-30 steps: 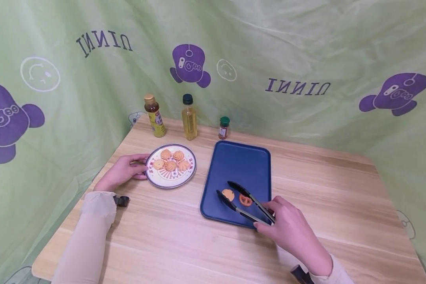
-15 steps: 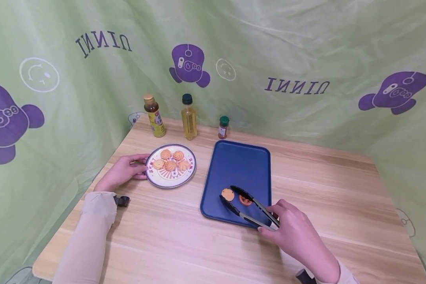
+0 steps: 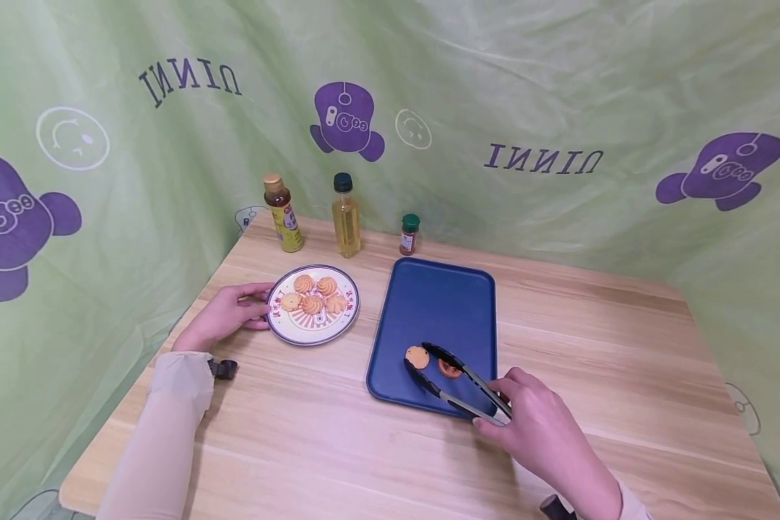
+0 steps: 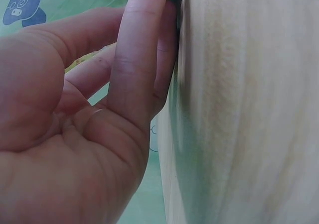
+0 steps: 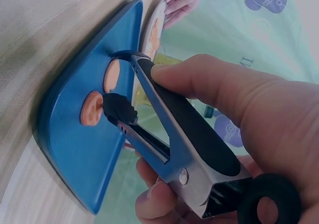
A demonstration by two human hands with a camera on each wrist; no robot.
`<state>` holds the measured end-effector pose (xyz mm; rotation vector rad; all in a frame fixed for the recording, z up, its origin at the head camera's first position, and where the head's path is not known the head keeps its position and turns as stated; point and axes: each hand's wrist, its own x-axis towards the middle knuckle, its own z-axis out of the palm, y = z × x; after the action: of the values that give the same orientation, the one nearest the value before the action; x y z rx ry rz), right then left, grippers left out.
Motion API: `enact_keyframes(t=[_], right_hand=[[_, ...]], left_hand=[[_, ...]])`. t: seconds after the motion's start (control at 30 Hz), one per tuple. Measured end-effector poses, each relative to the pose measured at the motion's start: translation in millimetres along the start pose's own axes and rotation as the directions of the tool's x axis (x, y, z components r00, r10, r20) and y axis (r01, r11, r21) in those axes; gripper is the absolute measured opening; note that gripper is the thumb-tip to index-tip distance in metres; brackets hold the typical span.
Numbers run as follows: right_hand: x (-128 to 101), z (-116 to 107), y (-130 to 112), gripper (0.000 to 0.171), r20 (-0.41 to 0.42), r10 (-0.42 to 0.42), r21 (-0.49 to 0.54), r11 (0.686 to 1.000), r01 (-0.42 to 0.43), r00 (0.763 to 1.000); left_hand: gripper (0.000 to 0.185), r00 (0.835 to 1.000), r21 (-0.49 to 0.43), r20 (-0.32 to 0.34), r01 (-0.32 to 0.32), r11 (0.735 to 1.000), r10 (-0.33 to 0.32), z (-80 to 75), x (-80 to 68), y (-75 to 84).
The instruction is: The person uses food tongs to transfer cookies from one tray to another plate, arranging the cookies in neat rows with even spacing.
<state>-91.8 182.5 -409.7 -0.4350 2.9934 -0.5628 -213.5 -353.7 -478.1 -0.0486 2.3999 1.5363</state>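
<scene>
My right hand (image 3: pixel 536 419) grips a pair of kitchen tongs (image 5: pixel 174 129), thumb on one arm and fingers on the other. The tongs' black tips are spread low over the blue tray (image 3: pixel 438 303), one on each side of a round cookie (image 3: pixel 417 357). A brown pretzel-shaped cookie (image 5: pixel 91 108) lies beside it, partly covered by a tong arm in the head view. At the left, my left hand (image 3: pixel 227 314) holds the rim of a patterned white plate (image 3: pixel 308 334), which bears several swirled cookies (image 3: pixel 312 303). In the left wrist view its fingertips are partly hidden.
Along the table's back edge stand a brown sauce bottle (image 3: pixel 284 217), an oil bottle (image 3: pixel 347 220) and a small green-capped spice jar (image 3: pixel 409 235). A green curtain (image 3: pixel 429 72) hangs behind the wooden table (image 3: pixel 591 347).
The right hand and tongs have shifted slightly right and towards me, bringing the tips down around the round cookie. The left hand and plate have stayed put.
</scene>
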Motion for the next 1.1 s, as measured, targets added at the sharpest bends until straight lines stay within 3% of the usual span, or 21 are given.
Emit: enact_keyframes(t=[0.73,0.9,1.1], right_hand=[[2.8,-0.5,-1.1,0.052,0.021,0.015,0.006,1.0,-0.015,1.0],[7.1,-0.1,-2.0,0.051,0.032,0.013,0.005,1.0,-0.013,0.999],[12.3,-1.2,-5.7,0.047,-0.009,-0.011,0.014,1.0,0.011,1.0]], left_hand=[[0.063,1.0,0.002,0.002,0.002,1.0,-0.002,-0.5,0.8,-1.7],[0.062,1.0,-0.006,0.001,-0.024,1.0,0.024,0.9,-1.9,1.2],[0.062,1.0,-0.002,-0.004,-0.022,1.0,0.022,1.2,-1.7,1.8]])
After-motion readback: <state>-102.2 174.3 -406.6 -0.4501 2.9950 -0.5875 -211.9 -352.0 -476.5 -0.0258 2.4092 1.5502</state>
